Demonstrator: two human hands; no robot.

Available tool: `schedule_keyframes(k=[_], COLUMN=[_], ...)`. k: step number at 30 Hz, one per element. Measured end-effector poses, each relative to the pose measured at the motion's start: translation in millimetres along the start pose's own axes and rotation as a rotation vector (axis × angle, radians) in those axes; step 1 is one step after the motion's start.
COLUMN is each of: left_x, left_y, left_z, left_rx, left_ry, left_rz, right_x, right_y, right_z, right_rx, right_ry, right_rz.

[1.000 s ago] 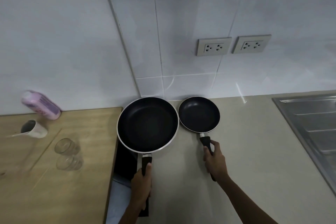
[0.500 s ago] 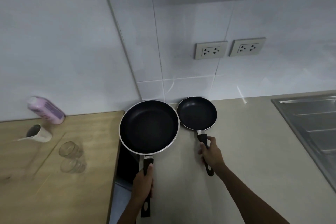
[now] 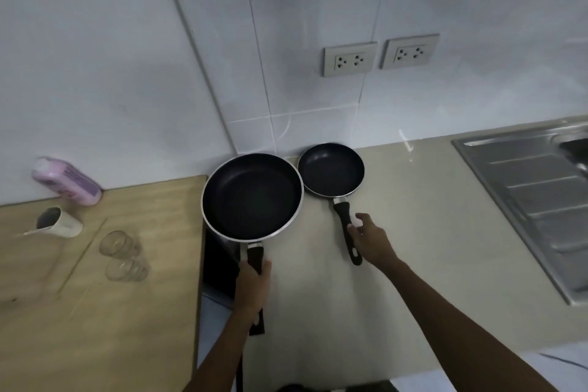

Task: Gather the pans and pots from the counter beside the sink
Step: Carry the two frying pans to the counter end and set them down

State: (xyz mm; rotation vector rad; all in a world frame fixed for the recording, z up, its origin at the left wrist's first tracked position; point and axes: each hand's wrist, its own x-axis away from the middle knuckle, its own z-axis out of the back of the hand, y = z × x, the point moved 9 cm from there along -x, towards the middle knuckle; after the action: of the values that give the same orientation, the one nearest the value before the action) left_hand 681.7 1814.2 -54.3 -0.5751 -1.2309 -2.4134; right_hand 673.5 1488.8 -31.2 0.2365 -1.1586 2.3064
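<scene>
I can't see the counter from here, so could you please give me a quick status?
Left hand shut on big pan handle. Right hand loose beside small pan handle, grip unclear. Nothing in the way.

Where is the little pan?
The little pan sits on the counter by the wall, right of the big pan, left of the sink.

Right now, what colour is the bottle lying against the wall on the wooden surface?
Pink to lilac; the bottle shows best in the head view, at left.

Your view is dim and bluish. Glare streaks the wall tiles (image 3: 305, 127). Edges bend; the glasses (image 3: 122, 256) blur.
</scene>
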Motion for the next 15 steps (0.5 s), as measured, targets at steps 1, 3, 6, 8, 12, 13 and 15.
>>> schedule_keyframes(k=[1,3,6,8,12,13,15], left_x=[2.7,10.8,30.6,47.8,92.2,106.7,142.4], left_y=[3.1,8.2,21.5,35.9,65.8,76.7,103.4], left_z=[-1.6,-4.9,-6.6,-19.0,-78.7,-97.5,-141.2], left_rx=[-0.011,-0.161,-0.499,-0.591,-0.682,-0.703,-0.771], left_ry=[0.012,0.050,0.169,0.206,0.115,0.091,0.066], left_rz=[-0.009,-0.017,-0.083,-0.187,-0.383,-0.442,-0.594], right_x=[5.0,17.3,36.5,50.9,79.0,86.5,102.3], right_y=[-0.6,1.5,3.6,6.0,28.3,38.2,66.1], right_z=[1.2,4.8,8.8,13.4,37.4,48.4,79.0], right_rx=[0.015,0.105,0.278,0.388,0.616,0.651,0.703], right_ry=[-0.008,-0.013,-0.010,-0.010,0.033,0.049,0.093], right_rz=[0.021,0.074,0.190,0.268,0.419,0.436,0.442])
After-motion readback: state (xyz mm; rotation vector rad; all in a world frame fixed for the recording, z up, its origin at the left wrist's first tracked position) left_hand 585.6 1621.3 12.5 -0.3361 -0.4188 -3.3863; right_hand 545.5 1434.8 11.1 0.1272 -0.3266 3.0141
